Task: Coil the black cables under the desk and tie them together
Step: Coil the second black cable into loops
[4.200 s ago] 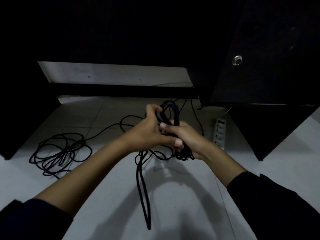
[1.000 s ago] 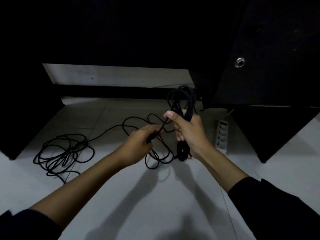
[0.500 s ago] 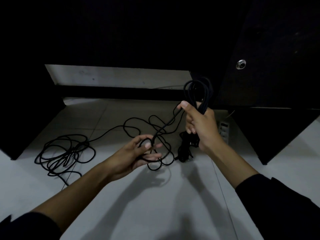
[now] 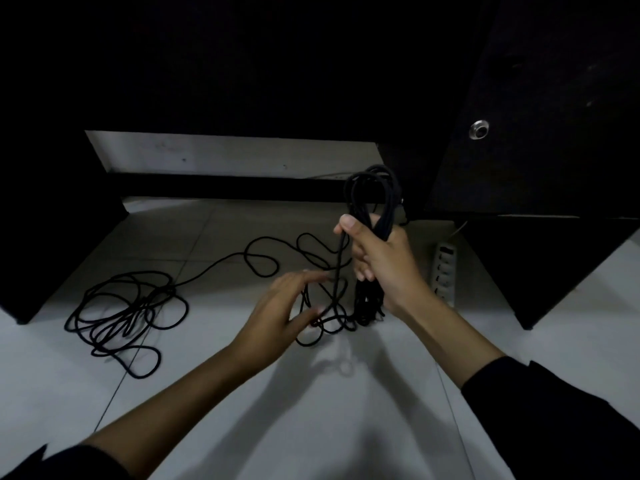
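Cables: a bunch of thin black cable loops (image 4: 375,202) stands up out of the right hand, and its bottom end hangs down by the wrist.
Right hand: the right hand (image 4: 384,258) grips the bunch tight, fingers curled round it, thumb pressing one strand on top.
Left hand: the left hand (image 4: 277,313) is spread wide, fingers straight, and holds nothing. It is just beside the hanging strand. I cannot tell if a fingertip touches it.
Loose cable: a long black cable (image 4: 256,258) runs in soft curls over the floor to a messy round pile (image 4: 124,310) far on the left.
Floor: smooth pale tiles (image 4: 346,427) with thin lines between them, a bit shiny.
Desk: flat black boards (image 4: 536,98) overhead, with one small round shiny metal piece (image 4: 479,129).
Power strip: a long white plastic power strip (image 4: 445,271) lies behind the right wrist, partly hidden.
Hard to see: the top of the view is too dark to make out. The sleeves (image 4: 554,420) are cut off at the bottom edge.
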A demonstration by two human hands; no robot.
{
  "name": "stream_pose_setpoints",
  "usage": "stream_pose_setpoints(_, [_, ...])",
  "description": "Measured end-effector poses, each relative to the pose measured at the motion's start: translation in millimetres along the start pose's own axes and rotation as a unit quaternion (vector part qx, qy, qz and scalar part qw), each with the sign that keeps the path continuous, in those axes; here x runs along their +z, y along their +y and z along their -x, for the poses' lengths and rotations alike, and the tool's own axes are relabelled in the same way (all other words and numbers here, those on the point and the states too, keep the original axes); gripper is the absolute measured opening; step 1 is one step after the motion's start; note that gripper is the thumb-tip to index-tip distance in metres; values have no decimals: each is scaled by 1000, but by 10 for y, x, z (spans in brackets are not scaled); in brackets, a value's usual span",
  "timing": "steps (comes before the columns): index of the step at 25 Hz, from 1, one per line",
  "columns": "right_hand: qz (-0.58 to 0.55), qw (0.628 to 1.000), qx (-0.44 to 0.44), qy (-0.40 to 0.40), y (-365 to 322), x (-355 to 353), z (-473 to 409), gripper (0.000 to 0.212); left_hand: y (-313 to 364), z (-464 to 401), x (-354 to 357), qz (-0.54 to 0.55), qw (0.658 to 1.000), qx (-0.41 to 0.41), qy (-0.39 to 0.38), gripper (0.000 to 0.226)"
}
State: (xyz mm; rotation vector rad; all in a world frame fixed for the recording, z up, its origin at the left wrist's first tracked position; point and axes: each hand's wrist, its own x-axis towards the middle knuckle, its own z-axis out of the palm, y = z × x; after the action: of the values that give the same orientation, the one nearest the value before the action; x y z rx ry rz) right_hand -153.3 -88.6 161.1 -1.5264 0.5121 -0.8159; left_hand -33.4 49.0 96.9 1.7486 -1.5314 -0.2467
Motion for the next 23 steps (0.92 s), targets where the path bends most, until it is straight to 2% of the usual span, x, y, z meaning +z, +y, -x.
stream_pose_setpoints(2, [12, 1000, -1, -4, 28, 33, 23, 23, 248, -121, 17, 151, 988, -32, -19, 33])
stream_pose_setpoints(4, [20, 1000, -5, 3, 26, 41, 24, 22, 421, -187, 51, 289, 955, -62, -36, 22])
stream_pose_setpoints(6, [23, 1000, -11, 3, 17, 30, 22, 22, 450, -211, 64, 297, 953, -65, -14, 17])
stream_pose_setpoints(7, [27, 1000, -13, 2, 20, 22, 25, 21, 430, -221, 47, 302, 950, -76, -6, 24])
stream_pose_setpoints(10, [39, 999, -11, 6, 32, 15, 42, 20, 414, -252, -49, 371, 922, -111, -4, 28])
stream_pose_setpoints(14, [40, 999, -4, 0, 27, 31, 40, 19, 520, -255, -45, 355, 930, -85, 32, 21])
stream_pose_setpoints(17, [27, 999, 5, -25, 40, 76, 54, 23, 546, -350, -69, 382, 918, -81, 77, 18])
stream_pose_setpoints(19, [20, 999, 13, -21, 44, 87, 58, 25, 522, -416, -110, 378, 918, -91, 73, 16])
stream_pose_setpoints(23, [34, 999, 4, -1, 44, 63, 54, 23, 499, -388, -98, 347, 932, -103, 10, 11])
